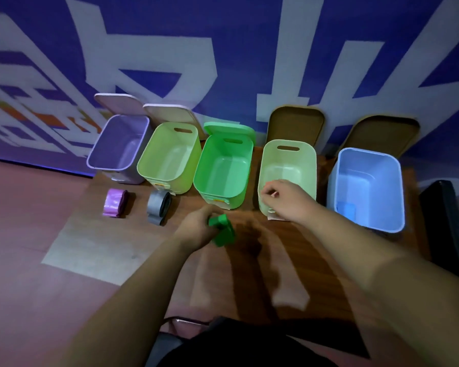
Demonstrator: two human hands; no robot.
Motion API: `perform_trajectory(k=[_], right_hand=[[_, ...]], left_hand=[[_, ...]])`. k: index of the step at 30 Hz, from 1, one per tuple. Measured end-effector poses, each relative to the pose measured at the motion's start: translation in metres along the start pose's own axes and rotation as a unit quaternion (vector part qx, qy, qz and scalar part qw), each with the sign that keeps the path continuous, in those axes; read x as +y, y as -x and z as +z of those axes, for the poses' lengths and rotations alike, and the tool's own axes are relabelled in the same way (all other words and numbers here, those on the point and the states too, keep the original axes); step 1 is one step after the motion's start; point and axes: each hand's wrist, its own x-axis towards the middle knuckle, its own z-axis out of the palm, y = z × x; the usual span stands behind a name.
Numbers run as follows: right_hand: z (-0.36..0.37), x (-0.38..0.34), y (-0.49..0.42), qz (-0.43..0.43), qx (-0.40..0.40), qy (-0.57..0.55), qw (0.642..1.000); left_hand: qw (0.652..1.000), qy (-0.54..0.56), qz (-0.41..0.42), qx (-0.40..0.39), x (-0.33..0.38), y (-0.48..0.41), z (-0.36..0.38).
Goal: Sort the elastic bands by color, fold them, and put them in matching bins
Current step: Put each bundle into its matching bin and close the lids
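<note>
**binwatcher:** Green band is bunched up in the left hand, fingers curled round it, just in front of the bright green bin — looks folded, not dropped in yet.

**loopy_k:** And the right hand?

**binwatcher:** Over the pale green bin's near rim, fingertips pressed together — can't tell if they're pinching anything. A blue piece already sits in the blue bin. Purple band and grey band wait folded on the wooden table, so I'd say well short of halfway.

**loopy_k:** Room?

**binwatcher:** Blue wall with big white lettering, lids leaning against it.
</note>
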Motion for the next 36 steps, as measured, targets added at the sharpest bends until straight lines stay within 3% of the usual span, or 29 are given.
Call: perform_trajectory(k=[2, 6, 9, 12, 17, 21, 26, 31, 36], right_hand=[[0.005, -0.007, 0.014, -0.012, -0.061, -0.036, 0.997], [0.008, -0.021, 0.028, -0.001, -0.111, -0.093, 0.989], [0.007, -0.023, 0.029, 0.015, -0.097, -0.182, 0.978], [0.005, -0.032, 0.028, 0.031, -0.067, -0.256, 0.964], [0.006, -0.055, 0.015, 0.046, -0.030, -0.305, 0.951], [0.007, -0.068, -0.011, 0.028, 0.006, -0.190, 0.981], [0.005, -0.095, -0.043, 0.019, 0.035, -0.130, 0.991], [0.006, -0.111, -0.080, -0.012, 0.073, -0.033, 0.997], [0.020, -0.114, -0.116, -0.024, 0.049, 0.108, 0.993]], left_hand=[[0.985, 0.169, -0.016, 0.009, 0.020, 0.014, -0.004], [0.910, 0.413, -0.039, 0.012, 0.050, 0.029, -0.012], [0.854, 0.518, -0.038, -0.018, 0.062, 0.036, -0.021], [0.835, 0.549, -0.036, -0.026, 0.063, 0.035, -0.026], [0.835, 0.547, -0.045, -0.028, 0.053, 0.024, -0.035], [0.860, 0.504, -0.072, -0.031, 0.036, 0.008, -0.048], [0.884, 0.454, -0.103, -0.048, 0.012, -0.016, -0.074], [0.937, 0.323, -0.101, -0.086, -0.024, -0.037, -0.101], [0.955, 0.212, -0.158, -0.132, -0.071, -0.052, -0.118]])
